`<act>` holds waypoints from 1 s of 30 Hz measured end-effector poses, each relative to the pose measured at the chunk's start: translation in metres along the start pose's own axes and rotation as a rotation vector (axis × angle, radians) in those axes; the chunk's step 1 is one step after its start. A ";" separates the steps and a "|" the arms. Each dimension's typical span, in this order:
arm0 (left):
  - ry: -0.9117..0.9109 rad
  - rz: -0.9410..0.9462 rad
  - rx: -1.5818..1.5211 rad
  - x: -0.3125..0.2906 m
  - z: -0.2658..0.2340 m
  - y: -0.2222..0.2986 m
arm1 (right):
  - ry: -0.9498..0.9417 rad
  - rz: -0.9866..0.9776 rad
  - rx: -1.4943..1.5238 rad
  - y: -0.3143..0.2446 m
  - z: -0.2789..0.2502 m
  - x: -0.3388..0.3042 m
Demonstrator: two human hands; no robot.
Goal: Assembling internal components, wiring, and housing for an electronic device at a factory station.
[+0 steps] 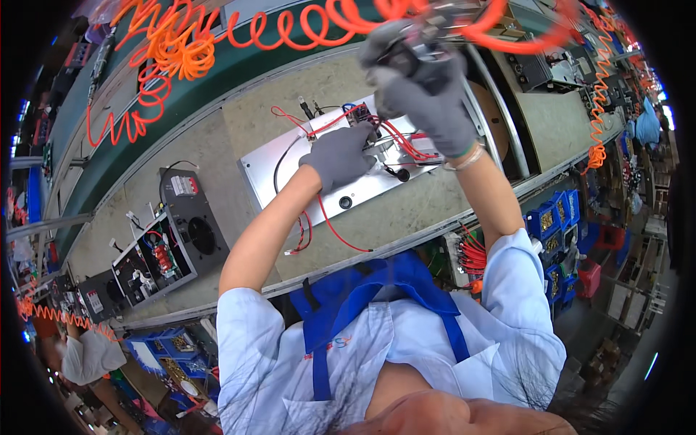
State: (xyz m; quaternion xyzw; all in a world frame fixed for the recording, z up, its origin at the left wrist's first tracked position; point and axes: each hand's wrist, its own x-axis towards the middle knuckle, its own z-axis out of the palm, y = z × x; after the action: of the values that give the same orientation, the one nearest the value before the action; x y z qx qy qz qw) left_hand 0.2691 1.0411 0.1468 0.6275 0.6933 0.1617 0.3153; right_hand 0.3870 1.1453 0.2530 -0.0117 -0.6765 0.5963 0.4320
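**Gloved hands over a metal panel, power tool hanging above**

Left hand [337, 156] sits flat on the silver metal panel [275, 170], fingers spread and pressing near the red wires [395, 138] and the small black component [362, 116]. Right hand [428, 94] is raised just above and behind it, fingers clamped around a blurred air screwdriver [409, 43] on an orange coiled hose [290, 25]. The panel's long axis runs diagonally across the desk [290, 101]. Bare panel lies toward its left end; a black open unit [170, 239] sits well apart, left.
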 end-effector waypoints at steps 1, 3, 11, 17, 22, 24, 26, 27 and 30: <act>0.018 0.019 -0.017 -0.003 0.005 0.000 | -0.024 0.020 -0.089 -0.015 -0.020 0.000; 0.278 0.112 0.070 -0.023 -0.004 0.021 | -0.067 0.055 -0.263 -0.046 -0.063 -0.001; 1.319 -0.384 -0.026 -0.176 0.089 -0.036 | 0.184 0.152 -0.806 -0.078 -0.173 0.011; 0.955 -0.841 -0.189 -0.243 0.219 -0.102 | 0.041 0.735 -0.586 0.013 -0.219 -0.075; 0.915 -0.747 -0.408 -0.196 0.189 -0.128 | -0.089 0.757 -0.446 0.011 -0.178 -0.095; 0.946 -0.637 -0.422 -0.189 0.194 -0.147 | -0.012 0.743 -0.406 0.008 -0.171 -0.103; 0.791 -0.649 -0.398 -0.188 0.184 -0.163 | 0.045 0.771 -0.460 -0.006 -0.162 -0.114; 0.708 -0.645 -0.379 -0.193 0.179 -0.170 | 0.079 0.779 -0.496 -0.011 -0.160 -0.122; 0.800 -0.446 -0.067 -0.249 0.237 -0.244 | -0.019 0.937 -0.489 -0.020 -0.135 -0.125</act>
State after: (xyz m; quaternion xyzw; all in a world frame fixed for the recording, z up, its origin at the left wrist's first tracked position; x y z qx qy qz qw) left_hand 0.2361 0.7189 -0.1234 0.3405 0.8732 0.3417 0.0699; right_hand 0.5562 1.1803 0.1867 -0.4080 -0.7221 0.5501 0.0975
